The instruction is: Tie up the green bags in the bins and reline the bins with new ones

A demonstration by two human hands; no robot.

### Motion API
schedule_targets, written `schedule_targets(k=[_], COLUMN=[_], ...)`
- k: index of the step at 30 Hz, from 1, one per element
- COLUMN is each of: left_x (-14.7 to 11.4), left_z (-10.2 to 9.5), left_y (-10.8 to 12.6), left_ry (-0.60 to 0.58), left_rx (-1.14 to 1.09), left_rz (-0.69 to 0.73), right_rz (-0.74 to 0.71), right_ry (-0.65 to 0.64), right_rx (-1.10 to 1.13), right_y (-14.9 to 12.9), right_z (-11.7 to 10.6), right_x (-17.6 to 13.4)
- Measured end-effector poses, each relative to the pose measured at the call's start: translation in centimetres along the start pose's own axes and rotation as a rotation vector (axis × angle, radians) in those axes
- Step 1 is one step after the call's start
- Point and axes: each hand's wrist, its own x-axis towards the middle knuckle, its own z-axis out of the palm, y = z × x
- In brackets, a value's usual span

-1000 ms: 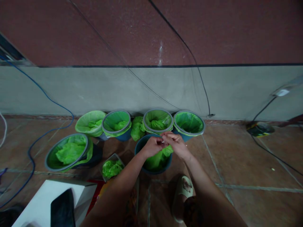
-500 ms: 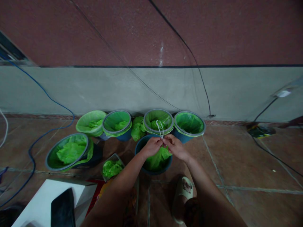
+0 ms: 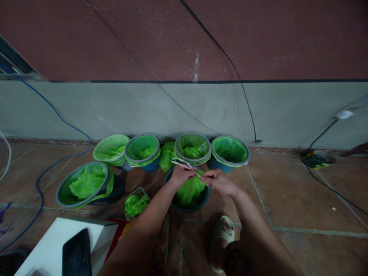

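My left hand [image 3: 181,176] pinches a thin white cord [image 3: 184,163], whose loop sticks out above and to the left of the fingers. The cord's other end runs to my right hand [image 3: 219,181], which grips it just to the right. Both hands are closed and held over a dark blue bin [image 3: 204,200]. Inside that bin lies a crumpled green plastic bag [image 3: 190,193], partly hidden by my hands. The fingertips are too small to show exactly how the cord passes between them.
Behind stand several bins lined with green bags, such as a grey-rimmed bin [image 3: 230,164] by the wall. At left, another bin [image 3: 61,201] leans over. A small container [image 3: 145,190] of green plastic, a white box [image 3: 43,245] with a black phone [image 3: 77,251] and a blue cable [image 3: 40,191] lie nearby.
The cord loop stood upright between my joined hands; it now tips left over my left hand. My right hand has moved slightly right, with a stretch of cord between the hands.
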Motion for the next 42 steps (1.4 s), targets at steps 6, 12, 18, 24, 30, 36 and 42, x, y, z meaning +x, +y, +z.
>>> schedule_targets(k=[6,12,18,24,30,36,42], left_x=[-0.5,-0.7,-0.8,-1.2,-1.1,-0.5,-0.3], left_z=[-0.1,0.2,0.8,1.1,1.1,0.8,0.8], left_y=[0.8,0.3,0.2,0.2,0.0,0.3,0.3], left_ry=[-0.036,-0.022,0.04,0.076,0.075,0.001,0.014], left_rx=[0.564,0.607,0.424,0.266,0.188,0.057,-0.016], left_rz=[0.249,0.418,0.572,0.419,0.319,0.148,0.116], right_rz=[0.048,-0.018,-0.159,0.029,0.083,0.054,-0.017], right_ry=[0.088,0.45,0.257,0.129,0.141,0.245,0.264], right_rx=[-0.225,-0.247,0.02,0.351,0.418,0.306,0.108], right_y=[1.6,0.2,-0.8,-1.7,-1.8,-1.7,-1.1], right_z=[0.1,0.4,1.7,2.2,1.9,2.1,2.0], right_x=[0.5,1.1,1.7,1.2,0.9,1.2,1.4])
